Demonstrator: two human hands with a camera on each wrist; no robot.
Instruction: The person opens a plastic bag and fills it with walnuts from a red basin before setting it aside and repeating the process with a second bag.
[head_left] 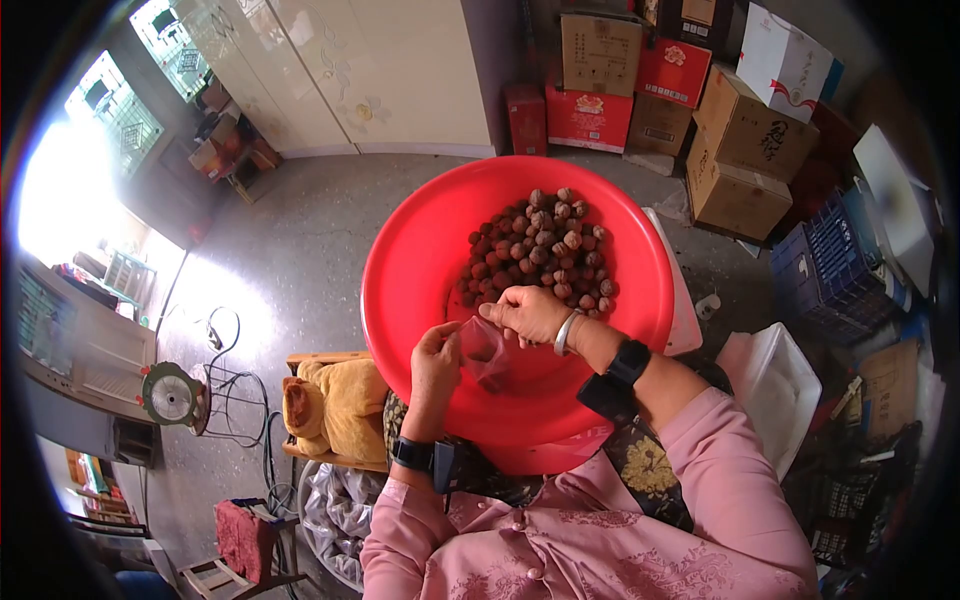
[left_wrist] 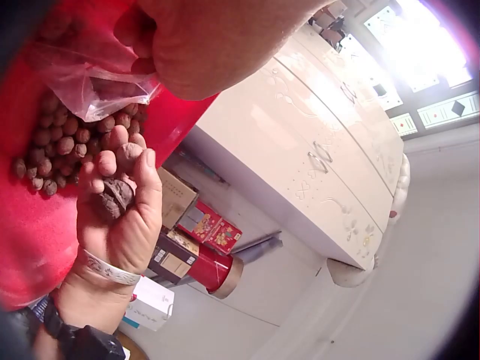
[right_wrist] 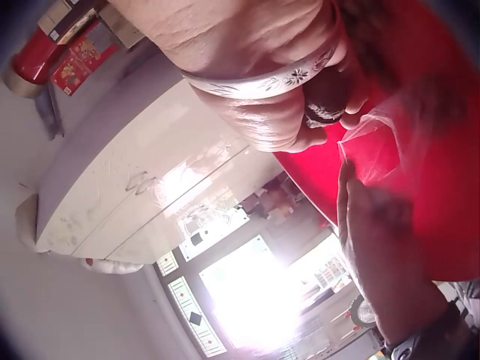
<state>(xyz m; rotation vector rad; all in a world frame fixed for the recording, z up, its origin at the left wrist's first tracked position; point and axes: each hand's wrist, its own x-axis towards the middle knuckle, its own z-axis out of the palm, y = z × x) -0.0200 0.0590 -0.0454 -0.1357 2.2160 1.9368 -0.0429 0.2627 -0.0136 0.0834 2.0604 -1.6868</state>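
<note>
A large red basin (head_left: 410,250) holds a heap of brown walnuts (head_left: 545,240). Over its near part the left hand (head_left: 436,372) pinches the rim of a thin clear plastic bag (head_left: 484,352) with something dark low inside. Just right of the bag's mouth is the right hand (head_left: 530,314). In the left wrist view the right hand (left_wrist: 124,217), palm up, has its fingers curled round a dark walnut (left_wrist: 112,199), with another walnut (left_wrist: 130,156) at the fingertips. The right wrist view shows a walnut (right_wrist: 324,105) in that palm, beside the bag (right_wrist: 382,142).
Cardboard boxes (head_left: 745,130) and blue crates (head_left: 825,270) stand at the right, a white foam box (head_left: 770,400) nearer. On the left are a chair with a yellow plush cushion (head_left: 345,405), a fan (head_left: 170,394) and a tub of plastic bags (head_left: 340,510).
</note>
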